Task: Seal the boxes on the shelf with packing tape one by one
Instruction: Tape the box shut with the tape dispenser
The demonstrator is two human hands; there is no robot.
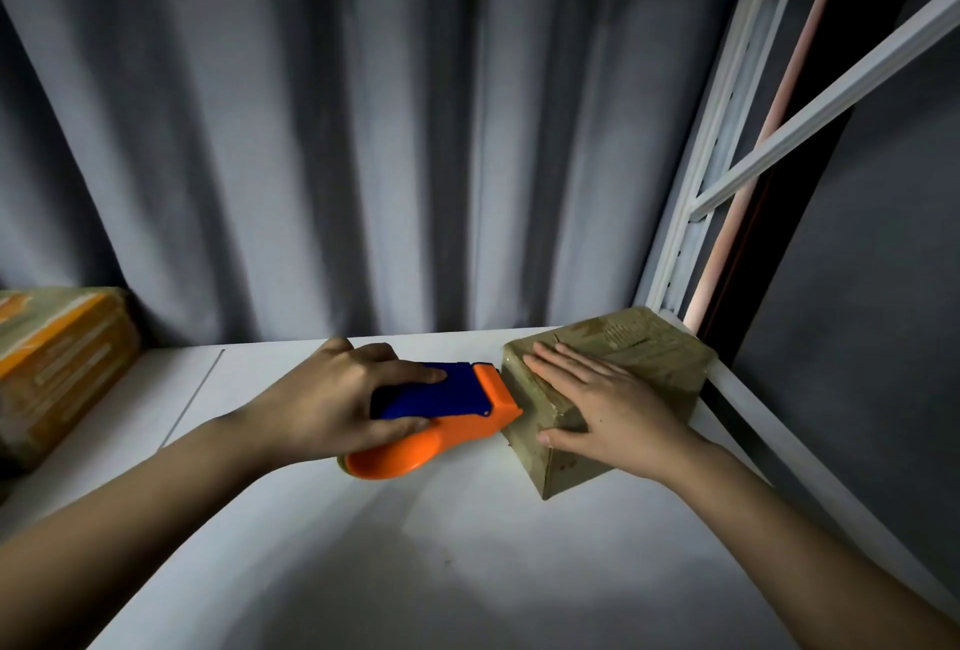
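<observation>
Gripping dispenser (441, 415) in your left hand (332, 395), fingers curled round blue body, orange nose touching box (608, 389) left face. Your right hand (602, 410) flat on box top, fingers straight. Box at shelf (415, 545) right end; pull runs rightward over top.

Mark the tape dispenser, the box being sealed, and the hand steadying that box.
tape dispenser (441, 421): head view, on its orange body below the blue cover.
small box (631, 343): head view, on its bare top face.
right hand (608, 408): head view, on the back of the hand.

Storeroom: white metal shelf (363, 545), taped boxes (57, 363)
</observation>
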